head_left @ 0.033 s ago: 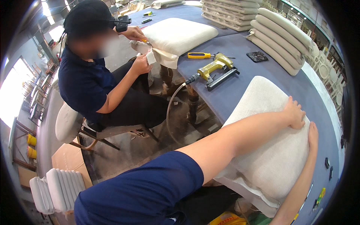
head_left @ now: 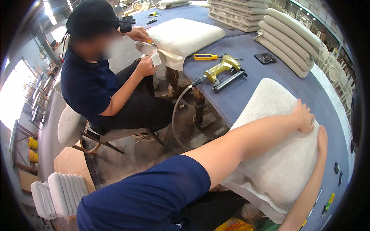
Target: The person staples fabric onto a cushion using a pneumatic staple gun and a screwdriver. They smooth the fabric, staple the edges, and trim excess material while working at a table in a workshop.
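One off-white woven-fabric seat cushion (head_left: 277, 154) on the blue-grey tabletop (head_left: 246, 92), soft, light, I judge; my left hand (head_left: 302, 117) and right hand (head_left: 322, 140) press flat, fingers together, at its far edge.

My left arm reached across from the lower left, bare from the elbow down below a dark blue short sleeve, and stretched nearly straight. At its end my left hand (head_left: 303, 116) lay palm down, fingers together and slightly curled, pressed flat rather than gripping. My right forearm rose from the lower edge, slim and almost upright. My right hand (head_left: 322, 139) lay flat as well, fingers extended, just below and beside the left hand, the two nearly touching.
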The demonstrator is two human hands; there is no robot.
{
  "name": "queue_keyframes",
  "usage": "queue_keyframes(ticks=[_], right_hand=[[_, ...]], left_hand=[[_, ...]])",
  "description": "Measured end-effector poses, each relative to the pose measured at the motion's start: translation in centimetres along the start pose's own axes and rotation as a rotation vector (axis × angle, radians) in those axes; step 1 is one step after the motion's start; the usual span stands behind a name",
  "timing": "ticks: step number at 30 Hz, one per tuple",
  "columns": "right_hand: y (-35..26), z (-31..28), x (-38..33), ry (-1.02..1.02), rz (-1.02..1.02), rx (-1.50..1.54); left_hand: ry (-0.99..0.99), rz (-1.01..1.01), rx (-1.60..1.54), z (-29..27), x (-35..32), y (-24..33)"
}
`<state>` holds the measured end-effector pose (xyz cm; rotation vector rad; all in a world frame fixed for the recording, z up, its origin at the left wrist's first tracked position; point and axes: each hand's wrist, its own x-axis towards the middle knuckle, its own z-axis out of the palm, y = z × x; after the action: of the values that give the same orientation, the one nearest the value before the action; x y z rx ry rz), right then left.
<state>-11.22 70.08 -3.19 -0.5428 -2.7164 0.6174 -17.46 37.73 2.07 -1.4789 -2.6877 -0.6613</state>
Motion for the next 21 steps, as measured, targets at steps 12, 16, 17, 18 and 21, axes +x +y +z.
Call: queue_keyframes(ticks=[12, 16, 17, 18, 21], right_hand=[[-0.8, -0.4, -0.6, -0.035, 0.011, 0.027], [-0.2, 0.0, 0.0, 0.008, -0.044, -0.033], [0.4, -0.5, 0.1, 0.0, -0.047, -0.038], [0.4, -0.4, 0.2, -0.016, -0.05, -0.033], [0.2, -0.4, 0.2, -0.046, -0.042, 0.004]], left_hand=[[0.009, -0.014, -0.007, 0.5, 0.4, 0.0], [0.054, -0.012, 0.019, 1.1, 0.6, -0.3], [0.056, -0.005, 0.012, 1.1, 0.9, -0.1], [0.052, -0.005, 0.01, 1.1, 0.7, -0.1], [0.03, -0.01, 0.034, 0.9, 0.7, -0.1]])
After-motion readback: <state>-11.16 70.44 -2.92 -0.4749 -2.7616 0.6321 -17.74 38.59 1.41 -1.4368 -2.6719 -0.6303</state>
